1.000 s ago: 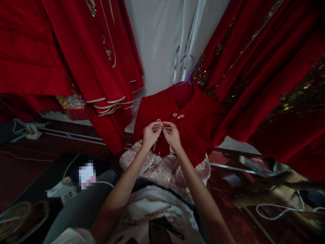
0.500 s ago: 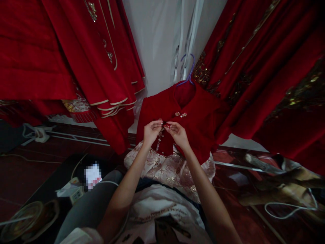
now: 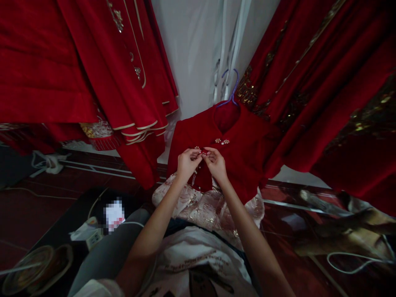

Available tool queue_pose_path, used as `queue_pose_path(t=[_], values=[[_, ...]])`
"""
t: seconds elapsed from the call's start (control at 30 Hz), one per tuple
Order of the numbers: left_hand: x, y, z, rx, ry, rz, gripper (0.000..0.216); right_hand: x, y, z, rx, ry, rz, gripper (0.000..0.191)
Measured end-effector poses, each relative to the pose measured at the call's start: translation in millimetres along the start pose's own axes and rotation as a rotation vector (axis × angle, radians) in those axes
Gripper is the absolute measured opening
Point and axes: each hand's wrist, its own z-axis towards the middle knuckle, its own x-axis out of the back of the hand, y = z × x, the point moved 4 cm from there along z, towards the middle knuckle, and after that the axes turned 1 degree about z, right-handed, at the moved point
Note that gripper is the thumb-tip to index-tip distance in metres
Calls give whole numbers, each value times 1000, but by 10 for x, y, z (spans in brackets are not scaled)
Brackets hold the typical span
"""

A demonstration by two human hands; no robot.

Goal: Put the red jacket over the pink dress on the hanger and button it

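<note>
While both hands are pinching at it, the pearl clasp (image 3: 200, 152) on the red jacket (image 3: 238, 152) is being fastened, by my reading; the jacket is hanging on a purple hanger (image 3: 230, 88). Left hand (image 3: 187, 163) and right hand (image 3: 216, 163) are both gripping narrowly on the clasp. Next: aligning loop and bead finely. Red robes (image 3: 93, 74) are hanging around.

One red jacket (image 3: 244, 152); one hanger (image 3: 230, 88); two hands (image 3: 187, 165).

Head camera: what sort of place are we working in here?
Probably a dress shop or tailoring room: embroidered red gowns hang all around, and both hands work a pearl fastening on a red jacket hung from a purple hanger.
</note>
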Motion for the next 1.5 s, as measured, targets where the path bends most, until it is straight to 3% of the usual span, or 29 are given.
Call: queue_pose_path(t=[0.23,0.5,0.63,0.83,0.93,1.07,1.23,1.37,1.5], values=[[62,48,9,-66,-48,120,15,-8,7,-16,27,5,-70,34],[94,-112,93,-33,-184,-49,15,36,-88,12,67,-33,-174,26],[148,-191,-137,2,-160,5,21,282,-147,-73,14,-167,-160,21],[31,-120,-560,-84,-321,355,41,719,-137,-341,-106,-367,-407,17],[34,-142,-605,-35,-236,453,49,729,-62,-396,-101,-407,-551,17],[136,-218,-554,23,-110,488,51,624,81,-411,-90,-354,-670,18],[81,-253,-546,75,-179,301,41,565,125,-415,-70,-325,-788,10],[-62,-249,-613,152,-136,197,42,640,82,-381,-117,-363,-694,10],[-114,-207,-579,100,-31,249,37,749,37,-331,-171,-422,-463,8]])
